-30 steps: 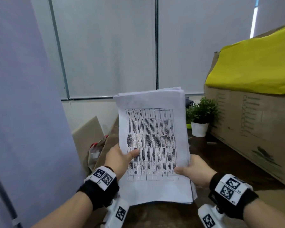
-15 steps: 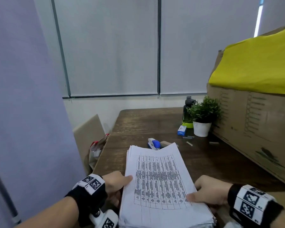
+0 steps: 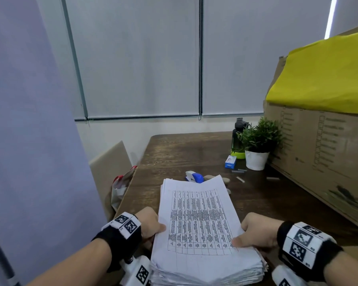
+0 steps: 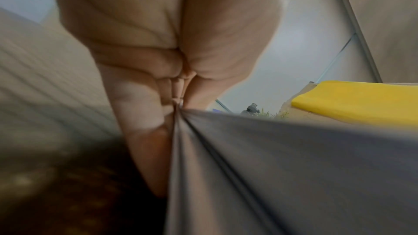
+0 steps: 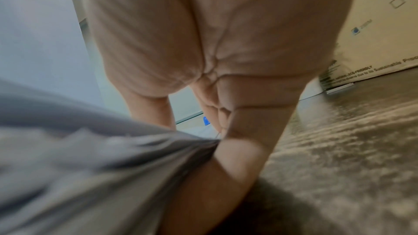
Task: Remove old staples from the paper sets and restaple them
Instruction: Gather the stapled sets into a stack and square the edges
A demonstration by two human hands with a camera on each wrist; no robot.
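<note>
While both hands, left hand point(image 3: 148, 225) and right hand point(image 3: 256, 232), grip the paper stack point(image 3: 198, 219) by its sides at the table's point(image 3: 194, 153) near edge, loose sheets could fan out and slide off; stapler point(image 3: 193, 176) sits just beyond.

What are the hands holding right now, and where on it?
Both grip the paper stack: left hand on its left edge, right hand on its right edge, thumbs on top.
</note>
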